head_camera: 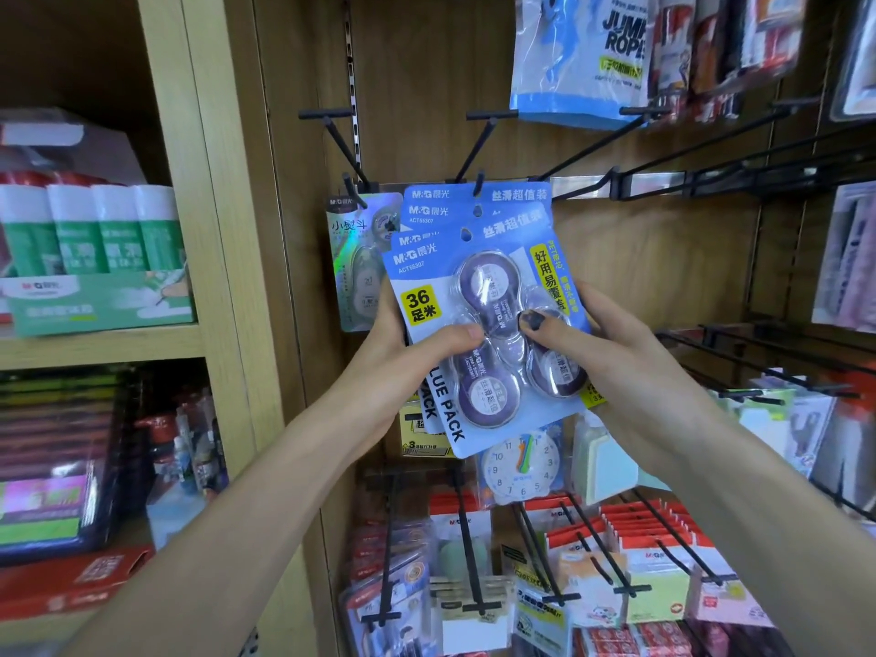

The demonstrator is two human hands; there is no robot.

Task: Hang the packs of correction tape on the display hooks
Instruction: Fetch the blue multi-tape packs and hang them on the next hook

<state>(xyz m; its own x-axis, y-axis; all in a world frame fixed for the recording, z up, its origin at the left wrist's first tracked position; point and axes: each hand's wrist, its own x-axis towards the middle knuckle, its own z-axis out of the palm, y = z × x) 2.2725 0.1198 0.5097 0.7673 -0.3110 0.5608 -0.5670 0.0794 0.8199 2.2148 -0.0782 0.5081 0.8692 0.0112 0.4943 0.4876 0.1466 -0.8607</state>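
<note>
Both hands hold a fanned stack of blue correction tape packs (479, 296) in front of the wooden display wall. My left hand (407, 358) grips the stack's left edge with the thumb across the front blister. My right hand (611, 353) grips the right side, its thumb pressing the clear bubble. The backmost blue pack (502, 194) has its hang hole on a black display hook (479, 182). The front packs sit tilted below it, their holes off the hook. A silvery holographic pack (355, 258) hangs on the neighbouring hook (353, 189) to the left.
Several bare black hooks (711, 149) jut out to the right. A jump rope pack (583, 59) hangs above. A toy clock (521, 467), sticky notes and red packs (654, 538) hang below. A wooden shelf (95, 343) at left holds glue sticks (95, 230).
</note>
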